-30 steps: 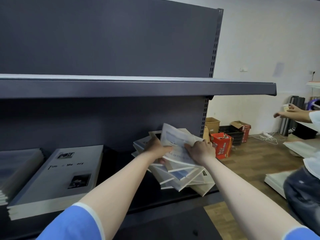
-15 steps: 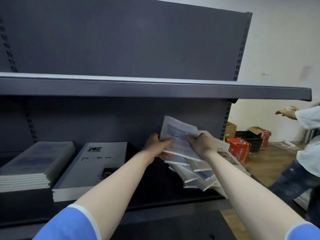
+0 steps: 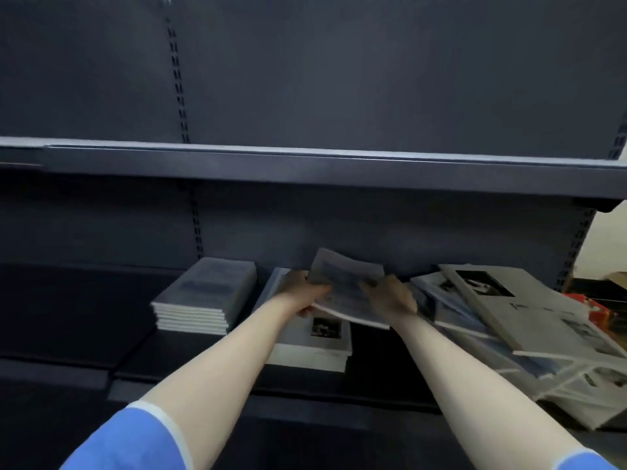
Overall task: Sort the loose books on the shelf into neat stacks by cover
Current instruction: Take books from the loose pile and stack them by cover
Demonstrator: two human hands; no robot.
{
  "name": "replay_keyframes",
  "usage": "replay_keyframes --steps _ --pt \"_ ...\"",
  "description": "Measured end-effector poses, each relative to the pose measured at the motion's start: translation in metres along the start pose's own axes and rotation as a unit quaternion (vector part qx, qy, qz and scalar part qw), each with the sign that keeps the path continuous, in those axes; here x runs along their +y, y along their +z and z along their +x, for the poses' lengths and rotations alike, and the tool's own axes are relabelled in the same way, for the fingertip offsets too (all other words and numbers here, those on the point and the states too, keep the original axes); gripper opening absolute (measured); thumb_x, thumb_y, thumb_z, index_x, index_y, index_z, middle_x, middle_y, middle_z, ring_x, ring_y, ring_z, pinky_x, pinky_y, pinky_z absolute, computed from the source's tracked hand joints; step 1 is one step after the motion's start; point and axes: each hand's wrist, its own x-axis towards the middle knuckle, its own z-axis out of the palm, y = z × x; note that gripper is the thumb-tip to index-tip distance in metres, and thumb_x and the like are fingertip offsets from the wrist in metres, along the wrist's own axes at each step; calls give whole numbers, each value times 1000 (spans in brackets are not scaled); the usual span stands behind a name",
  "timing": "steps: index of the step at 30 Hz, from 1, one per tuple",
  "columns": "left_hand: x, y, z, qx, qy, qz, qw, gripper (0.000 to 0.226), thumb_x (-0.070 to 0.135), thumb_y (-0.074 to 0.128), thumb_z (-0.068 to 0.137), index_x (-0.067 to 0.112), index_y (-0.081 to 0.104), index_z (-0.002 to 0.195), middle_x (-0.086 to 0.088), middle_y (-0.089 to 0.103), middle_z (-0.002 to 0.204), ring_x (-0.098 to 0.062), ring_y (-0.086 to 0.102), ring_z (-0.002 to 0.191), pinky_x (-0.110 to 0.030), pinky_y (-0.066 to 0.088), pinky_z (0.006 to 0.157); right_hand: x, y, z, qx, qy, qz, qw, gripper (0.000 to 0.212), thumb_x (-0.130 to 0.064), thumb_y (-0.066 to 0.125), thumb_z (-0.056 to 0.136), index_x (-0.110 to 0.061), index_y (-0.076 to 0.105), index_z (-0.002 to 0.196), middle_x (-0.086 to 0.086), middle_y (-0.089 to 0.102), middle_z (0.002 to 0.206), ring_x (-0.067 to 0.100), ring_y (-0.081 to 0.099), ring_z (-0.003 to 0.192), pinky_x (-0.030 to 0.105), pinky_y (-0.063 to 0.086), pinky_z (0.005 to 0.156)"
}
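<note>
— You've carried the book (image 3: 349,291) left, off the loose pile (image 3: 509,327) — why both hands?
— Your left hand (image 3: 298,290) and right hand (image 3: 393,295) grip its edges, levelling it over the white stack (image 3: 315,347).

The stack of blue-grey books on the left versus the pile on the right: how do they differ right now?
The blue-grey stack is squared up, edges aligned; the right-hand pile is splayed, books lying at different angles. The stack's top cover is blue-grey; the pile's top cover is pale with a black photo. Both lie flat on the lower shelf, and neither hand touches them: left hand and right hand hold another book.
</note>
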Motion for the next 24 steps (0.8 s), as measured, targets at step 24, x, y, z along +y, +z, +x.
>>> replay_keyframes --steps 24 --pt "-145 -168 -16 192 -165 115 961 58 45 61 86 8 47 129 -12 59 125 -29 58 111 -30 43 76 -174 172 -38 -49 -68 -32 996 49 -49 42 97 -7 51 121 9 63 117 27 61 107 29 41 70"
